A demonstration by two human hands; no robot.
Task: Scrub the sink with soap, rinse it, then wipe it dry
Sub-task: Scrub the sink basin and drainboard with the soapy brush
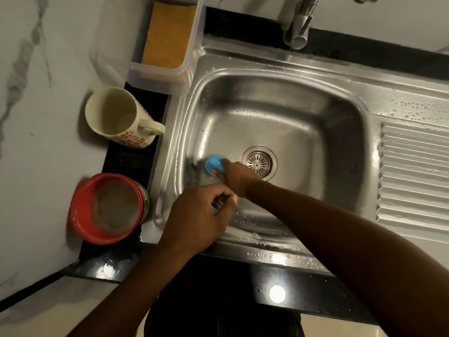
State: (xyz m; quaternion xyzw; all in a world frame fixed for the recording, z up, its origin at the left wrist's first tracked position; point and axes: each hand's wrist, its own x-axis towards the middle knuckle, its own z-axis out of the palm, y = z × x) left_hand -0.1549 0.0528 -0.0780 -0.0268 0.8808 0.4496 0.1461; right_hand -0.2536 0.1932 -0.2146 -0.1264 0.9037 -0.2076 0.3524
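**One scrubber at work in one steel sink**

The right hand (237, 177) reaches into the single basin of the stainless steel sink (279, 105). Its fingers (227, 164) are curled round one blue scrubber (213, 164), which is pressed to the basin floor just left of the drain (259, 162). The left hand (199, 215) hovers over the sink's rim, nearer the person than the drain and to its left. Its fingers are curled in tight, but whether they pinch anything cannot be told. Water drops and small bubbles dot the rim and basin walls.

Right of the drain lies one ribbed drainboard (413, 173), wet with beads. Beyond the drain one faucet (301, 23) hangs over the back edge.

Three vessels stand on the black table (218, 276), all left of the drain. One is a cream mug (114, 115) with red flowers. One is a red tub (85, 203), nearer the person. The third is a clear plastic container (155, 76), farther back, holding one orange sponge (167, 32).
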